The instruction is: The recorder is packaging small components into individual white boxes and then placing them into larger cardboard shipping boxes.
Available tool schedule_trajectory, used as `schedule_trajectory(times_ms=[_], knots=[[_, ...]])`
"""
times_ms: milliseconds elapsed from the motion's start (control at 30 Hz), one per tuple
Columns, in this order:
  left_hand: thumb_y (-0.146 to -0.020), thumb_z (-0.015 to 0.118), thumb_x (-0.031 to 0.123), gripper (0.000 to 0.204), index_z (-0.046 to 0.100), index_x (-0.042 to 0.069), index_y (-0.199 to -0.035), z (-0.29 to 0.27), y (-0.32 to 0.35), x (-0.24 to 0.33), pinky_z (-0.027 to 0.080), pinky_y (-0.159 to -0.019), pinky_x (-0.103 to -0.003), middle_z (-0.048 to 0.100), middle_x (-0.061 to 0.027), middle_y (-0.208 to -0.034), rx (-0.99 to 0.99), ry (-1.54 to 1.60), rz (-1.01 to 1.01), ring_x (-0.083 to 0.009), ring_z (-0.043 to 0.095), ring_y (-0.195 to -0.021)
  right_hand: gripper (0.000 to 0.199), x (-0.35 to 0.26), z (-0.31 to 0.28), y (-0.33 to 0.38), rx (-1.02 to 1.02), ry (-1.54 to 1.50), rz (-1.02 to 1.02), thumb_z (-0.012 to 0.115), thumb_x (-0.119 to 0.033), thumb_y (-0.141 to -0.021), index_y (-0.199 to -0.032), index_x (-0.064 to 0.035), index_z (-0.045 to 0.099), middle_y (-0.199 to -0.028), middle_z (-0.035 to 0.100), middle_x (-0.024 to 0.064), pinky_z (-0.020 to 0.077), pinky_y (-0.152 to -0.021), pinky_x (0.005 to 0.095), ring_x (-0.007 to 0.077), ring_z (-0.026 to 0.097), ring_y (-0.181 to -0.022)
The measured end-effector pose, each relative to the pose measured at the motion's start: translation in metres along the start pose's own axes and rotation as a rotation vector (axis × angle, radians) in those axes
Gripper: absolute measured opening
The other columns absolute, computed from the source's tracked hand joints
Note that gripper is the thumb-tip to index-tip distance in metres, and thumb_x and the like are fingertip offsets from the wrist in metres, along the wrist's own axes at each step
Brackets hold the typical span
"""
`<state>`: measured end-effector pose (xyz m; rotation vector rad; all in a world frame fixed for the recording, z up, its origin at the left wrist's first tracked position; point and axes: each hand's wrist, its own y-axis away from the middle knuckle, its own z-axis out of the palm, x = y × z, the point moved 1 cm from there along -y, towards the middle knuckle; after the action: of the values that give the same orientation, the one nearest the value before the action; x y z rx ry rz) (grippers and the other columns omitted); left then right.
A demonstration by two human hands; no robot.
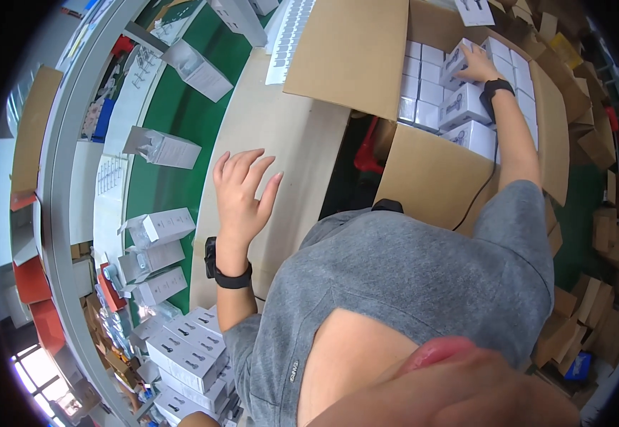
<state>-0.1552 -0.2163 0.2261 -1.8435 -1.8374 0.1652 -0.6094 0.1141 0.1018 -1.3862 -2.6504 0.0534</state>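
Note:
My right hand (479,65) reaches into a large open carton (444,160) at the right. Its fingers grip the top of a small white box (453,62) with a dark printed picture, which stands higher than the rows around it. Nearer to me in the carton, two more raised white boxes show, one (464,104) just below that hand and another (471,135) by the near wall. Rows of flush white boxes (417,85) fill the carton's left side. My left hand (242,192) hovers above the pale tabletop (302,164), fingers spread and holding nothing.
Several white boxes with their flaps up, such as an upright box (170,147), stand on the green bench strip at the left. A stack of white boxes (185,349) rises at the lower left. One carton flap (348,53) leans over the table. Empty brown cartons (587,320) crowd the right.

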Motion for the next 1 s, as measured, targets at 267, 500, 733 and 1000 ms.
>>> schedule_trajectory(times_ms=[267,500,733,1000], knots=[[-0.069,0.065,0.008,0.022,0.058,0.004,-0.089,0.004,0.019,-0.006,0.038,-0.082,-0.037,0.058,-0.0107,-0.095,-0.073,0.006,-0.134,-0.0282,0.052,-0.091,0.085,0.029,-0.002,-0.032,-0.069,0.090,0.148,0.074,-0.024,-0.051,-0.126,-0.0073,0.036,-0.121,0.043,0.0214,0.0386,-0.092,0.0390,0.0361,0.040,-0.114],[-0.069,0.066,0.010,0.028,0.058,0.005,-0.094,0.022,-0.036,0.012,0.039,-0.081,-0.037,0.056,-0.0129,-0.103,-0.080,0.116,0.017,-0.0303,0.051,-0.095,0.066,-0.072,-0.147,0.008,0.276,-0.157,-0.089,0.069,-0.035,-0.059,-0.112,-0.0046,0.045,-0.096,0.057,0.0181,0.0450,-0.076,0.0379,0.0323,0.056,-0.089],[-0.061,0.072,0.035,0.079,0.037,0.011,-0.127,0.044,-0.109,0.072,0.026,-0.093,-0.051,0.038,-0.0179,-0.126,0.107,0.083,0.091,-0.0360,0.036,-0.115,0.057,-0.182,-0.229,0.053,0.161,-0.964,-0.368,0.062,-0.027,-0.072,-0.120,-0.0025,0.044,-0.092,0.058,0.0135,0.0454,-0.072,0.0303,0.0216,0.057,-0.084],[-0.058,0.076,0.032,0.083,0.037,0.011,-0.129,0.034,-0.079,0.010,0.036,-0.091,-0.037,0.045,-0.0169,-0.121,-0.079,0.659,-0.357,-0.0286,0.045,-0.110,0.046,-0.225,-0.212,0.019,-0.605,-1.131,-0.616,0.054,-0.019,-0.078,-0.120,-0.0030,0.045,-0.102,0.056,0.0124,0.0422,-0.081,0.0276,0.0219,0.054,-0.096]])
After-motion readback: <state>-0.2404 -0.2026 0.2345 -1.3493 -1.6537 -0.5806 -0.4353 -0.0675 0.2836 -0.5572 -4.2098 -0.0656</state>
